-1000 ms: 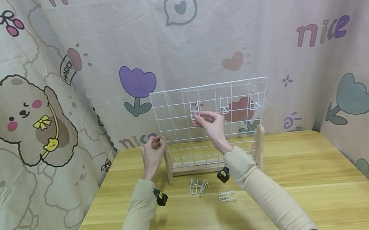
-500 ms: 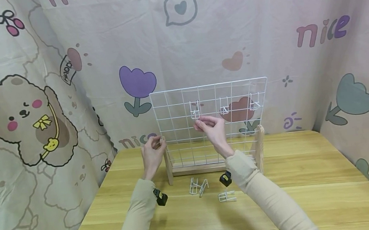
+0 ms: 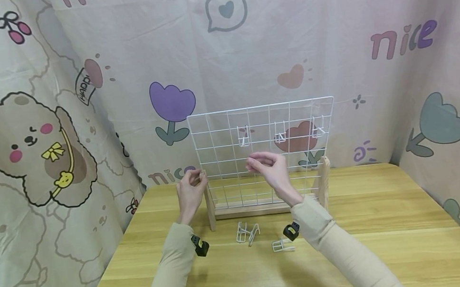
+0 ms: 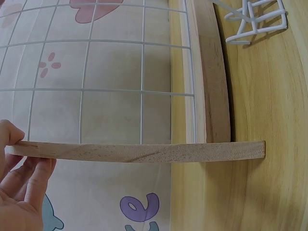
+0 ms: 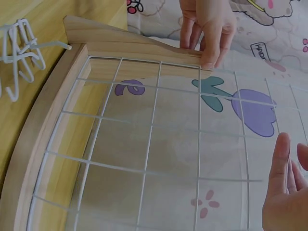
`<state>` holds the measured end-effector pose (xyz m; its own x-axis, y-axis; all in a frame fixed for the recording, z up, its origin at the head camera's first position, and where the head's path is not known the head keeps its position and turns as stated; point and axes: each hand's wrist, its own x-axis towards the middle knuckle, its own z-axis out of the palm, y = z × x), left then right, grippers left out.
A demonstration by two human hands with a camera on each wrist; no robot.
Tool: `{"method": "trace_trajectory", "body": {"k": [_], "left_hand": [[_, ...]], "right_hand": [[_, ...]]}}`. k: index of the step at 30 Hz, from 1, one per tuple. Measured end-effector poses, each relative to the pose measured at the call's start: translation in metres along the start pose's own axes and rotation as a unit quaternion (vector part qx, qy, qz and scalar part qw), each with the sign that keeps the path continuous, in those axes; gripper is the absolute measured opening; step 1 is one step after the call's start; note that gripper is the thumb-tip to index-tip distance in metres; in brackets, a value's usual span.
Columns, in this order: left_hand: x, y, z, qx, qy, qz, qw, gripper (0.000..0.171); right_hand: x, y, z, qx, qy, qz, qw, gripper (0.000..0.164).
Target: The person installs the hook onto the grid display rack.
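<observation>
A white wire grid panel (image 3: 260,106) stands in a wooden frame on the table. My left hand (image 3: 190,194) pinches the top of the frame's left upright (image 4: 144,152), thumb and fingers on opposite sides in the left wrist view. Three white wire hooks hang in the panel's upper part: a left hook (image 3: 244,141), a middle hook (image 3: 280,137) and a right hook (image 3: 319,131). Just below and right of the left hook, my right hand (image 3: 274,171) is raised in front of the grid. Its fingers (image 5: 282,154) are loosely extended and hold nothing.
In front of the frame lie loose white hooks: two close together, the left one (image 3: 241,233) beside its neighbour (image 3: 254,234), and another hook (image 3: 283,246) nearer and to the right. Behind the wooden table (image 3: 394,219) hangs a printed curtain (image 3: 220,68).
My right hand has let go of the left hook and moved down and slightly right, away from it. The hook stays on the grid. My left hand keeps its place.
</observation>
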<state>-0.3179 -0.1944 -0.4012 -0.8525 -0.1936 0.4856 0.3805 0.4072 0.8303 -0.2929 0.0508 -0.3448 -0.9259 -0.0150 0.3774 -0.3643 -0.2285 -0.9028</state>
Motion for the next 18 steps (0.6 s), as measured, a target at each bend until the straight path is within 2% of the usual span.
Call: {"method": "trace_trajectory", "body": {"k": [11, 18], "left_hand": [[0.0, 0.001, 0.001, -0.001, 0.003, 0.002, 1.0, 0.026], [0.0, -0.001, 0.001, -0.003, 0.0, -0.002, 1.0, 0.026]], "right_hand": [[-0.027, 0.008, -0.033, -0.035, -0.061, 0.016, 0.997, 0.031], [-0.053, 0.013, -0.075, -0.073, -0.1, 0.011, 0.992, 0.037]]}}
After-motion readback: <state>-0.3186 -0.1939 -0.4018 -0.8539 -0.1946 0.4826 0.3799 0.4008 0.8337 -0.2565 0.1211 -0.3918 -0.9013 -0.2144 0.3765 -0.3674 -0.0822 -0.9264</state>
